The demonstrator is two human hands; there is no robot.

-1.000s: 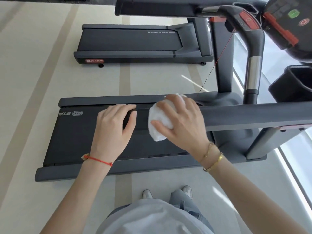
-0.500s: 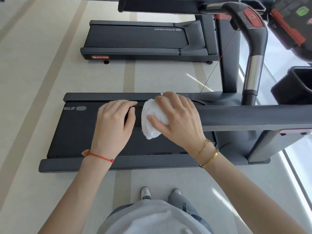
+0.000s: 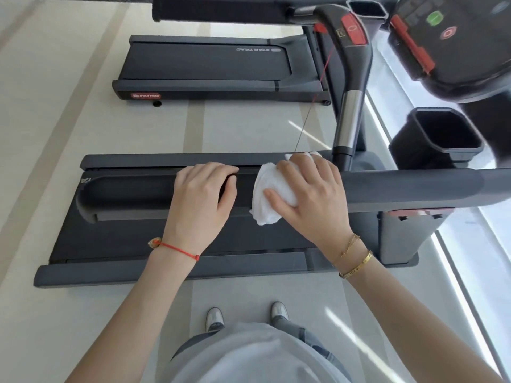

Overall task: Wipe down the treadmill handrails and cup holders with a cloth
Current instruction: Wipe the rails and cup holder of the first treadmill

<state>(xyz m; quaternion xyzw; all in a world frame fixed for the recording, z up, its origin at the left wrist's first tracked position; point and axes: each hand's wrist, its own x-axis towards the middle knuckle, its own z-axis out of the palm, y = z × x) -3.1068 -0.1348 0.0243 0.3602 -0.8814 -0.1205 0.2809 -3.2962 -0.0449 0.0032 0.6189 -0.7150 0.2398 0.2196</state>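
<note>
The cloth [image 3: 272, 193] has slid right; cup holder [image 3: 439, 134] holds nothing.

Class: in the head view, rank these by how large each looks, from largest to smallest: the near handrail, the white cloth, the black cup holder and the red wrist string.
1. Near handrail, running across most of the picture.
2. Black cup holder.
3. White cloth, partly covered by the right hand, so its rank against the cup holder is unsure.
4. Red wrist string.
</note>
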